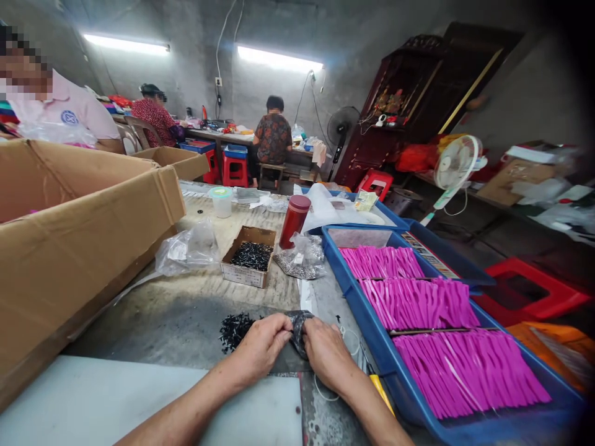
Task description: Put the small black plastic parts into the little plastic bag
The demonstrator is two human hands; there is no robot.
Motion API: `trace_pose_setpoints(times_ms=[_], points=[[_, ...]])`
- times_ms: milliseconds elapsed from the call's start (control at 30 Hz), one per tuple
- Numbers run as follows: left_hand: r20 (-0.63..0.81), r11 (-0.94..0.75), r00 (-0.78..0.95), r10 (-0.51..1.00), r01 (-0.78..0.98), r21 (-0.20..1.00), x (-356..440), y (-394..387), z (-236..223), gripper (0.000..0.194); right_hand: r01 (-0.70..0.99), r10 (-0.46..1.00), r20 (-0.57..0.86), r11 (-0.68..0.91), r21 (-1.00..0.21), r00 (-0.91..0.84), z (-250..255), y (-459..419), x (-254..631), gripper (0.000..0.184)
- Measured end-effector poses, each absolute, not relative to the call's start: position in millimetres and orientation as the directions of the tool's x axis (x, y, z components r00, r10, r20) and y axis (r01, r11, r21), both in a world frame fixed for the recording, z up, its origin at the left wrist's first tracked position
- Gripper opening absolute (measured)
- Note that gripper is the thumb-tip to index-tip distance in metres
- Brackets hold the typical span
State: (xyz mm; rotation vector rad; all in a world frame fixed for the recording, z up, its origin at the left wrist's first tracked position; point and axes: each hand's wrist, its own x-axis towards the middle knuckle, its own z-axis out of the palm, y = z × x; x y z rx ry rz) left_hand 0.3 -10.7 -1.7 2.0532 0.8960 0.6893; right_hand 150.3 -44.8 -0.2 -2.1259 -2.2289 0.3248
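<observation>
Between my hands is a small dark plastic bag point(299, 331), bunched up above the worktop. My left hand point(266, 341) pinches its left side, thumb and fingers pressed together. On the other side my right hand point(325, 348) grips the bag with curled fingers, its fingertips partly hidden. Just left of my left hand lies a loose pile of small black screw-like pieces point(235, 331). What the bag contains cannot be made out.
Cardboard boxes point(93, 229) stand at left. Ahead are a small box of black pieces point(244, 275), a clear bag of metal bits point(302, 257) and a red canister point(295, 220). A blue tray point(346, 291) of magenta strips borders my right arm, beside a yellow-handled tool point(382, 393). People sit beyond.
</observation>
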Motion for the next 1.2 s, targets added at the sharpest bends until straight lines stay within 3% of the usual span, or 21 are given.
trace_pose_setpoints(times_ms=[333,667,800,933,1200], points=[[0.148,-0.423,0.6,0.786,0.348,0.836,0.9,-12.4,3.8,0.014,0.9,0.998,0.046,0.06,-0.431,-0.044,-5.4,-51.3,157.4,0.023],[0.118,-0.398,0.61,0.783,0.346,0.849,0.4,-11.7,1.8,0.014,0.771,0.994,0.109,0.07,-0.633,0.0,-8.4,-53.8,159.9,0.03],[0.107,-0.384,0.615,0.782,0.339,0.859,0.1,-12.4,2.3,0.013,0.582,0.995,0.058,0.001,-0.813,0.08,-5.3,-57.0,162.1,0.02],[0.096,-0.375,0.618,0.781,0.34,0.862,0.6,-12.7,3.4,0.014,0.251,0.99,-0.031,-0.066,-0.966,0.141,-1.2,-58.8,162.6,0.012],[0.066,-0.337,0.62,0.782,0.33,0.882,0.7,-13.7,6.6,0.015,-0.128,0.976,-0.144,-0.123,-0.984,0.164,2.4,-57.7,163.3,0.013]])
